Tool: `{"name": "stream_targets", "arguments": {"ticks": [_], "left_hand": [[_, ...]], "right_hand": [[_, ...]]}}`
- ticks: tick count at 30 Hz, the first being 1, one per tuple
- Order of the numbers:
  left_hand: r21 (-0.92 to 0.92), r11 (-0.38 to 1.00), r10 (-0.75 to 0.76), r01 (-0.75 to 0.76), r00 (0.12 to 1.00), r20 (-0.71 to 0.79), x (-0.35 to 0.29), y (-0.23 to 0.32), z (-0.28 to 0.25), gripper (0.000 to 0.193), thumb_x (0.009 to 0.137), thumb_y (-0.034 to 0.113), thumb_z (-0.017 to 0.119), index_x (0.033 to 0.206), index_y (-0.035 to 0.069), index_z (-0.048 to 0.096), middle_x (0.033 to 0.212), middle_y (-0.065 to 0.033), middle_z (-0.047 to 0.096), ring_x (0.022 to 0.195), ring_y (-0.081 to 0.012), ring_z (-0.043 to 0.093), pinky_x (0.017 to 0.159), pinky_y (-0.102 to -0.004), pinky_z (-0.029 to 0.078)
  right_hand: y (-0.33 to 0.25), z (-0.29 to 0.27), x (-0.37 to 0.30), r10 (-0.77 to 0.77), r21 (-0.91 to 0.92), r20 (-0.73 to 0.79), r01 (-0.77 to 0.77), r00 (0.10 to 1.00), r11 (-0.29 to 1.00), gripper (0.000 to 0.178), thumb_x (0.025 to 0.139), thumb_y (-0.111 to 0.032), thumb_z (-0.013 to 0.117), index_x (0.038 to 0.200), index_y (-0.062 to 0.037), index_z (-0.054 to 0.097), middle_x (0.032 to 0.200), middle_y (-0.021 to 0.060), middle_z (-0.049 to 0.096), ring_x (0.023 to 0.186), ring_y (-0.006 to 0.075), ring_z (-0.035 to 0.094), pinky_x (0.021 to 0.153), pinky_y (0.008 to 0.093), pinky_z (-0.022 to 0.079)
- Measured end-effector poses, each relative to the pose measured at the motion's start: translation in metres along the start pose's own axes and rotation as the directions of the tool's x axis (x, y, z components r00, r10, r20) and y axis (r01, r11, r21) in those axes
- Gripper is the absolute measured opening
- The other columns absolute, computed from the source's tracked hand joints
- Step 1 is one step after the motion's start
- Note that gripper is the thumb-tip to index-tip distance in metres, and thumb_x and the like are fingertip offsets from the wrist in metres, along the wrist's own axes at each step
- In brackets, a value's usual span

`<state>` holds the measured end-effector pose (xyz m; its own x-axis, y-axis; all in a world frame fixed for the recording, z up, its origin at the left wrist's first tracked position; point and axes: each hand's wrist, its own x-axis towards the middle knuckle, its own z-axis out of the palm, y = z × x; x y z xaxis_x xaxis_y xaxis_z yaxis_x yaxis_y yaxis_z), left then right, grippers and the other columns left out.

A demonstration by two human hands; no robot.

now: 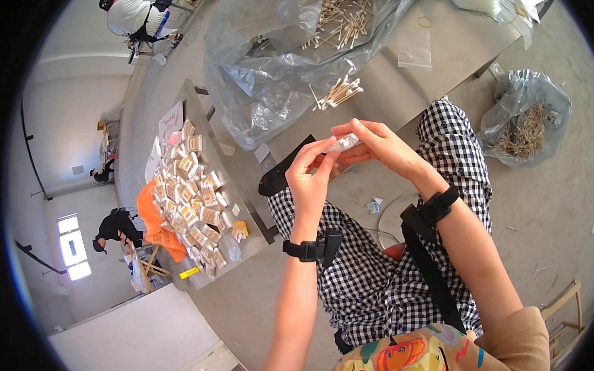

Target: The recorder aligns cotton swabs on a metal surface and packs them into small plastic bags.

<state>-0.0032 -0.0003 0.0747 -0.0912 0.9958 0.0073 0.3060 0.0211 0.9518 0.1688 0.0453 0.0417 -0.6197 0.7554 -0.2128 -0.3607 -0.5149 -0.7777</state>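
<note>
Both hands meet over my lap, at the near edge of the metal table (395, 91). Between them is a small bundle of cotton swabs (344, 143) with white tips, which seems to be in clear plastic. My left hand (310, 176) is closed on its left end, thumb and fingers pinching. My right hand (382, 149) grips the other end, fingers bent over it. Just beyond lies a loose heap of cotton swabs (339, 94). Farther off, a large grey plastic bag (261, 86) lies open with many more swabs (345, 20) in it.
A flat clear bag (414, 51) and a rubber band (424, 22) lie on the table. Left, a side table holds piled swab packs (188, 208) beside orange cloth or plastic (150, 216). A bag of brown sticks (526, 133) sits on the floor at right. Several people are in the background.
</note>
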Motion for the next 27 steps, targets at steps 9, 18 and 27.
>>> {"name": "stream_targets", "arguments": {"ticks": [9,18,27], "left_hand": [[-0.139,0.989,-0.071,0.058,0.993,-0.091,0.002,-0.004,0.007,0.014,0.090,0.006,0.067,0.103,0.001,0.068,0.099,-0.0060,0.069,0.069,-0.0069,0.061,0.061,-0.0207,0.050],[-0.117,0.992,0.033,-0.044,0.995,-0.089,0.000,-0.017,0.013,0.020,0.088,0.000,0.066,0.108,0.002,0.068,0.102,-0.0047,0.066,0.078,-0.0070,0.061,0.065,-0.0211,0.051],[-0.053,0.997,0.055,-0.063,0.987,-0.150,-0.001,-0.018,0.016,0.013,0.088,0.004,0.068,0.101,0.003,0.072,0.098,-0.0013,0.066,0.073,-0.0040,0.056,0.060,-0.0194,0.047]], "right_hand": [[0.016,-0.006,0.008,-0.233,-0.045,-0.012,0.233,0.972,0.971,0.028,0.093,-0.007,0.061,0.118,0.0017,0.055,0.118,0.0147,0.061,0.091,0.0203,0.068,0.083,0.0332,0.057],[0.011,0.000,0.006,-0.255,-0.245,-0.161,0.212,0.953,0.946,0.011,0.091,-0.008,0.062,0.096,0.0010,0.064,0.076,0.0065,0.068,0.069,0.0108,0.067,0.064,0.0242,0.054],[0.015,0.007,0.005,-0.337,-0.364,-0.212,0.246,0.917,0.898,0.009,0.089,-0.008,0.065,0.093,0.0000,0.063,0.077,0.0025,0.066,0.067,0.0082,0.064,0.060,0.0234,0.051]]}}
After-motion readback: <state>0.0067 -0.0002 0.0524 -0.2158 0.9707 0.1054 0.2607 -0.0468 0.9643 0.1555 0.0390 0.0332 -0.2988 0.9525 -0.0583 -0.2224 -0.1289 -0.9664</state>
